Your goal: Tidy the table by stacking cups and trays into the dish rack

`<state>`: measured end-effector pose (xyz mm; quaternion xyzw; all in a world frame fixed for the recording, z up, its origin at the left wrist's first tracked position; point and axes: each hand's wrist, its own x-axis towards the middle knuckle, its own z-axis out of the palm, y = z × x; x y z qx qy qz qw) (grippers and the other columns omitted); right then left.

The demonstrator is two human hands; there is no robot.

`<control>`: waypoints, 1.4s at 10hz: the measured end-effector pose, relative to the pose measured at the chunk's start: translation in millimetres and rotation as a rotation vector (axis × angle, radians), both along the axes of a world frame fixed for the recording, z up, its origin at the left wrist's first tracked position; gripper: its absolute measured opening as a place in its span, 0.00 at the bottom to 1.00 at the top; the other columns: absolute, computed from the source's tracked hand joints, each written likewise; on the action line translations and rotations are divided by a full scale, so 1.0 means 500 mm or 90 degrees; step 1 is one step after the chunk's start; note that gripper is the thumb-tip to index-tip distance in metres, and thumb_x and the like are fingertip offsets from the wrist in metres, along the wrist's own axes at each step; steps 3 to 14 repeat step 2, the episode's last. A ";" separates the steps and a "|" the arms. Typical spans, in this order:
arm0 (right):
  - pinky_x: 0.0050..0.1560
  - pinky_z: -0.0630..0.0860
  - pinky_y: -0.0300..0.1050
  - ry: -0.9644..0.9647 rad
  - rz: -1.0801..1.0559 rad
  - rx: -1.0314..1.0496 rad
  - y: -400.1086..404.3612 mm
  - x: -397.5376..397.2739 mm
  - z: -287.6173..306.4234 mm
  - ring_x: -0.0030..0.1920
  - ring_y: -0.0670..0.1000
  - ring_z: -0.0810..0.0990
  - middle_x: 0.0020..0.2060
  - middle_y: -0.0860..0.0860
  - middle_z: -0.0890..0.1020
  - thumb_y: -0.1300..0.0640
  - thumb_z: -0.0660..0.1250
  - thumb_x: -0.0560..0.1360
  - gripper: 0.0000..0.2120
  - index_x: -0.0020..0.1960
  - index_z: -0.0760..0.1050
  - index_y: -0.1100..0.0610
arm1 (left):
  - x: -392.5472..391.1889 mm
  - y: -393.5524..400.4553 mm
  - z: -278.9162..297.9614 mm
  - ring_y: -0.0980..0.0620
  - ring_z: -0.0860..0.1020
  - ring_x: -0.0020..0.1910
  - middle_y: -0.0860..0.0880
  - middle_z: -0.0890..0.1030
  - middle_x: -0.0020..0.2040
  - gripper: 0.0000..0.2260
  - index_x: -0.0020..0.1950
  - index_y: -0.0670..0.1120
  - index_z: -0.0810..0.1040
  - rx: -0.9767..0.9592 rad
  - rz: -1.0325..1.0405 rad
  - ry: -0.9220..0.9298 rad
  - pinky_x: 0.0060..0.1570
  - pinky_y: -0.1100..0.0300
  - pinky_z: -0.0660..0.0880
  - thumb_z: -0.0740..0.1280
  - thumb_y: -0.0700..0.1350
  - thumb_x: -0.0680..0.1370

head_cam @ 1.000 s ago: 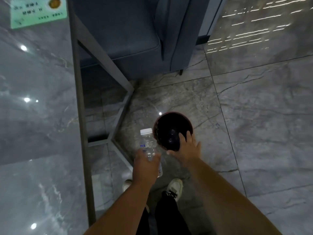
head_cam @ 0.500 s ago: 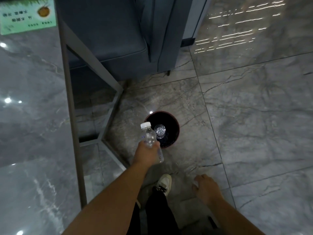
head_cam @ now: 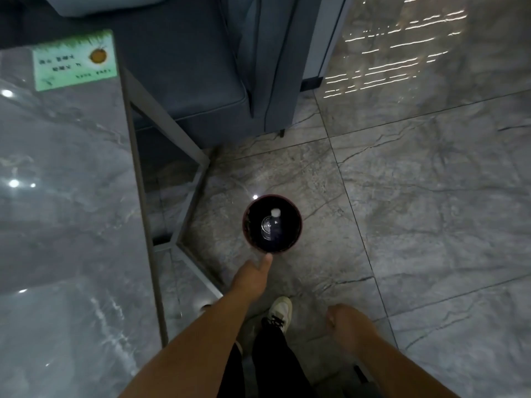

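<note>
Left hand (head_cam: 253, 275) reaches forward over the floor with nothing in it, one finger extended so that its tip appears at the near rim of the round bin (head_cam: 272, 224); the other fingers are hidden beneath the hand. Just beyond that fingertip, down inside the bin, lies a clear plastic bottle (head_cam: 270, 226) with a white cap, the cap pointing away from the person. Its body looks transparent and catches a little light against the black interior; whether a second clear piece lies beside it I cannot tell.

The bin has a dark reddish rim and stands on grey marble-patterned floor tiles (head_cam: 416, 211), close to the angled metal leg of the table (head_cam: 71, 196). That table has a glossy grey top, and a green card (head_cam: 75, 60) with an orange round mark lies at its far end. Behind it stands a blue-grey upholstered chair (head_cam: 186, 81).

Right hand (head_cam: 349, 326) hangs low near the person's side, fingers loosely curled, empty. A white shoe (head_cam: 280, 311) and dark trouser leg show between the arms.
</note>
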<state>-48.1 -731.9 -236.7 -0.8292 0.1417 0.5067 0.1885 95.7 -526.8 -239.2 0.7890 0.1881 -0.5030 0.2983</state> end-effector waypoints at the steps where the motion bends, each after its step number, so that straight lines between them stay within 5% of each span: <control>1: 0.53 0.72 0.45 0.010 0.055 0.006 0.020 0.025 0.041 0.55 0.56 0.79 0.43 0.52 0.79 0.53 0.59 0.79 0.10 0.45 0.76 0.53 | -0.019 0.045 0.047 0.41 0.74 0.63 0.40 0.77 0.64 0.28 0.66 0.42 0.73 0.050 -0.150 -0.061 0.63 0.51 0.70 0.54 0.63 0.80; 2: 0.49 0.72 0.44 -0.024 0.057 0.009 0.038 0.055 0.075 0.55 0.57 0.80 0.43 0.54 0.80 0.53 0.59 0.79 0.11 0.45 0.77 0.56 | -0.020 0.080 0.096 0.41 0.75 0.60 0.41 0.77 0.62 0.21 0.64 0.43 0.73 0.098 -0.242 -0.116 0.59 0.51 0.73 0.57 0.57 0.80; 14: 0.49 0.72 0.44 -0.024 0.057 0.009 0.038 0.055 0.075 0.55 0.57 0.80 0.43 0.54 0.80 0.53 0.59 0.79 0.11 0.45 0.77 0.56 | -0.020 0.080 0.096 0.41 0.75 0.60 0.41 0.77 0.62 0.21 0.64 0.43 0.73 0.098 -0.242 -0.116 0.59 0.51 0.73 0.57 0.57 0.80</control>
